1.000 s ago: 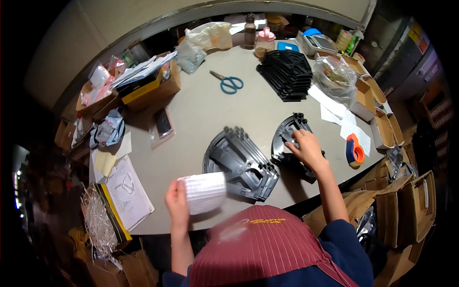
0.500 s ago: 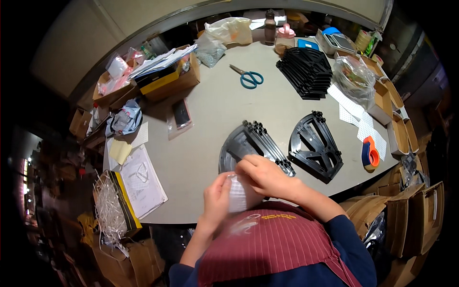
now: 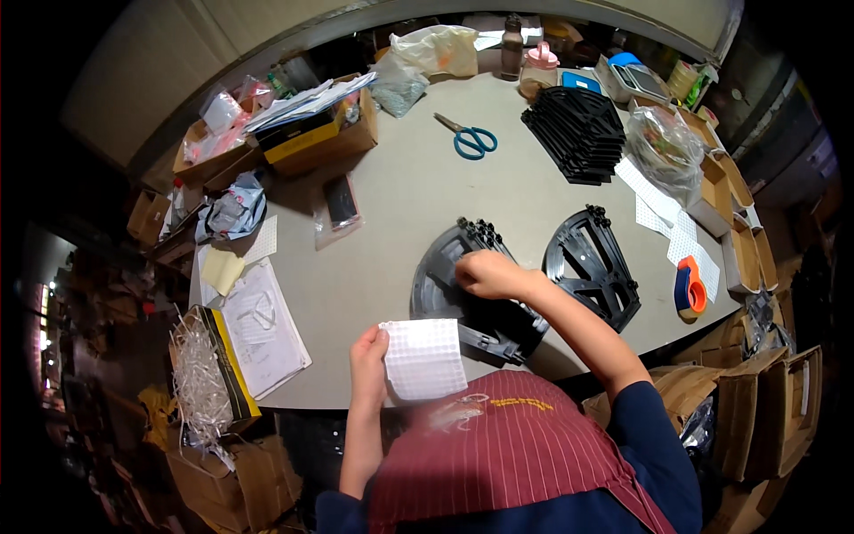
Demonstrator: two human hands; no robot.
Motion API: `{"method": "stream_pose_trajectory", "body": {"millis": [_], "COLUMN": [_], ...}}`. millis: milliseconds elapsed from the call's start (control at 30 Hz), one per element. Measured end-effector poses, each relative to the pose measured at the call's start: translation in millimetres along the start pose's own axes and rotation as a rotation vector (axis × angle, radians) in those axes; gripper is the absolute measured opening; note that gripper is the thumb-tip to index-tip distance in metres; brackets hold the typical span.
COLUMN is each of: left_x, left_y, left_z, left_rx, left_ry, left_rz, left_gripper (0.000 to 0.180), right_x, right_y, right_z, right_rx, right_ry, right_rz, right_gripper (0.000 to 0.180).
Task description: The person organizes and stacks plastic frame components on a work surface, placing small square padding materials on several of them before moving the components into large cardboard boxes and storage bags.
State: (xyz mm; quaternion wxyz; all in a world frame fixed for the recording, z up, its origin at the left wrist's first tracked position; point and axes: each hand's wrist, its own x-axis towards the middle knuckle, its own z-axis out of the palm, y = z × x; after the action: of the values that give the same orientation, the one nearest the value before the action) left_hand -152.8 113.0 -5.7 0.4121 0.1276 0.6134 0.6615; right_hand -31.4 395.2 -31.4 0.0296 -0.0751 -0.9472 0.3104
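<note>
Right hand (image 3: 485, 271) has its grip pinched down narrow on the top face of the black fan-shaped plastic part (image 3: 463, 298). Fingers curl onto the upper left area of that part; whether something small sits between the fingertips, cannot tell. The part lies flat on the bench (image 3: 400, 214), directly under that hand, curved edge toward the left, and its long axis runs diagonally from upper left to lower right toward the person's body.

Left hand (image 3: 366, 360) grips a white gridded sheet (image 3: 422, 358) by its left edge, thumb side on the sheet, held up at the near bench edge just left of and below the black part. The sheet looks close to flat, facing the camera, slightly blurred at its lower edge. So the right hand is on the part and the left hand is near it but apart from it.

Right forearm comes in from lower right, crossing over the lower corner of the part, wrist bent down. Left forearm rises nearly straight from the lower edge.

Outward: a second black fan-shaped part (image 3: 594, 265) lies just beside on the right, a stack of black parts (image 3: 578, 132) further up, blue-handled scissors (image 3: 467, 138) above, an orange and blue tape dispenser (image 3: 689, 287) at the right bench edge.
</note>
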Motion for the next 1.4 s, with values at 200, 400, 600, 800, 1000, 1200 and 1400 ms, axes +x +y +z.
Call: {"method": "stream_pose_trajectory", "body": {"millis": [200,400,600,800,1000,1200,1400], "left_x": [-2.7,-2.7,-2.9,-5.6,0.2,10.6,3.9], "left_y": [-1.8,-3.3,15.3,12.9,16.2,21.7,29.7], "left_z": [-9.2,-16.5,-26.6,-61.7,-54.7,-21.7,-20.4], "left_rx": [-0.051,-0.097,-0.161,-0.124,-0.152,-0.155,-0.109], "left_ry": [0.011,0.125,0.107,0.180,0.230,0.095,0.170], "left_rz": [-0.009,-0.020,0.053,0.082,0.125,0.126,0.169], "left_gripper": [0.027,0.026,0.023,0.025,0.025,0.023,0.025], "right_x": [26.1,3.5,-38.6,-120.7,-160.5,-59.1,15.1], "right_y": [0.3,-21.9,-38.3,35.1,74.1,2.3,-1.9], "right_z": [17.1,9.0,-20.5,-80.9,-84.7,-35.9,11.5], "right_rx": [-0.213,-0.386,-0.351,-0.530,-0.579,0.111,-0.130], "right_ry": [0.233,0.084,0.241,0.155,0.248,0.207,0.140], "right_rz": [-0.023,0.182,0.133,0.477,0.529,-0.046,-0.174], "right_gripper": [0.014,0.042,0.039,0.043,0.040,0.020,0.008]}}
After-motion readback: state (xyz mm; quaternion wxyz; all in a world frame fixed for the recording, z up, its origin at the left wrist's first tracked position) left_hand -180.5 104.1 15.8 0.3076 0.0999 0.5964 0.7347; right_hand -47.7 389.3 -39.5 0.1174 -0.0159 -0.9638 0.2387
